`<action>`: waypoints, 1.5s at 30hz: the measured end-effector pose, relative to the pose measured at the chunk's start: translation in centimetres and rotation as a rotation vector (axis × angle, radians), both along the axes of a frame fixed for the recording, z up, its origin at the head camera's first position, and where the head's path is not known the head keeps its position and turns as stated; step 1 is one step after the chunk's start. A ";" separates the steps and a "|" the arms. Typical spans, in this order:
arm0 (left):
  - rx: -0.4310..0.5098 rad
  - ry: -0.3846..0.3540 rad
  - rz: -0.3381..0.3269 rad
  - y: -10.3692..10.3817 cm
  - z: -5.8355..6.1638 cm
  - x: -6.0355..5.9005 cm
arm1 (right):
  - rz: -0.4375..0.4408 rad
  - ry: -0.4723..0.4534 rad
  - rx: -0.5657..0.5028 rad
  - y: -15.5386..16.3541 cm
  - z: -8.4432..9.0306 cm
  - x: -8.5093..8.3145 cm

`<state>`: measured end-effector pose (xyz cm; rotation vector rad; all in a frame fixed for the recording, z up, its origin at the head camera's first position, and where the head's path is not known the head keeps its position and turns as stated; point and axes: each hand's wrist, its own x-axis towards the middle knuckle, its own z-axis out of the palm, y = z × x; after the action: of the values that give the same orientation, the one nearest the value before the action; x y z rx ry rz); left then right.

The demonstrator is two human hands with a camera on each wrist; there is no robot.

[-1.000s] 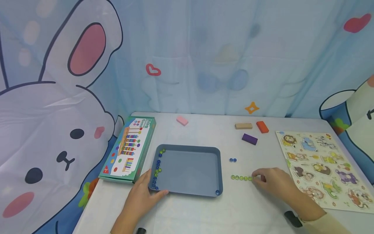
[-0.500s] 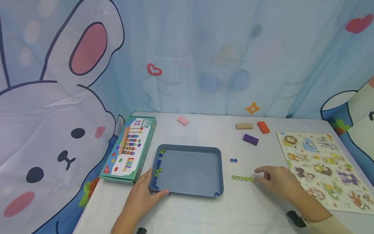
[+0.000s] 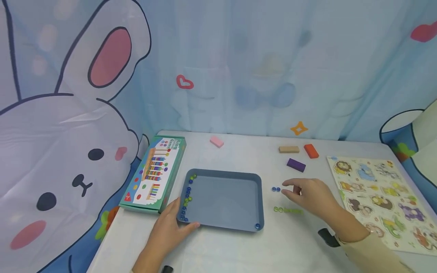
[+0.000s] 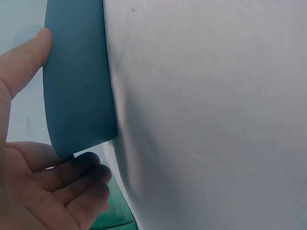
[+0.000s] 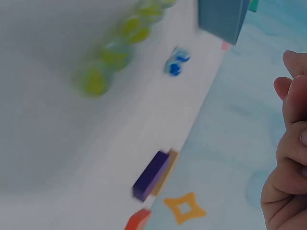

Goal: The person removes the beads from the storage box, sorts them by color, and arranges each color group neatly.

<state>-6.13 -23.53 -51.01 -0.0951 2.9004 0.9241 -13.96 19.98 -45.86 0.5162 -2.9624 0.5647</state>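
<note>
White tbl (image 3: 222,250): tray (image 3: 225,201) long axis crosswise; L grip (image 3: 169,232) holds it, R grip (image 3: 308,197) parted nr 2 blue marbles (image 3: 274,189).

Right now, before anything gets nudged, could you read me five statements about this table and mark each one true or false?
1. The left grip touches the gray tray. True.
2. All the green marbles lie inside the tray. False: a row of green marbles lies outside it, on the white table.
3. Two blue marbles lie between the tray and the right grip. True.
4. The purple block stands on the green box. False: the purple block lies on the table.
5. A single blue marble sits in the tray's near right corner. True.
</note>
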 end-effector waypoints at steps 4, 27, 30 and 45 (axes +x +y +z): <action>-0.004 0.016 -0.005 0.0 -0.1 0.1 | 0.045 -0.006 -0.003 -2.4 0.6 -1.1; -0.026 0.063 -0.022 -0.3 -0.4 0.1 | 0.377 0.011 -0.045 -21.7 0.0 -6.1; -0.024 0.067 -0.031 -0.2 -0.2 0.1 | 0.412 0.000 -0.018 -23.6 -0.8 -6.2; -0.027 0.079 -0.043 -0.2 -0.2 0.1 | 0.512 -0.099 0.086 -27.5 -3.3 -5.9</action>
<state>-6.05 -23.69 -51.20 0.0025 2.9747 0.9020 -19.87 -7.54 -49.19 1.3097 -2.9476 0.5083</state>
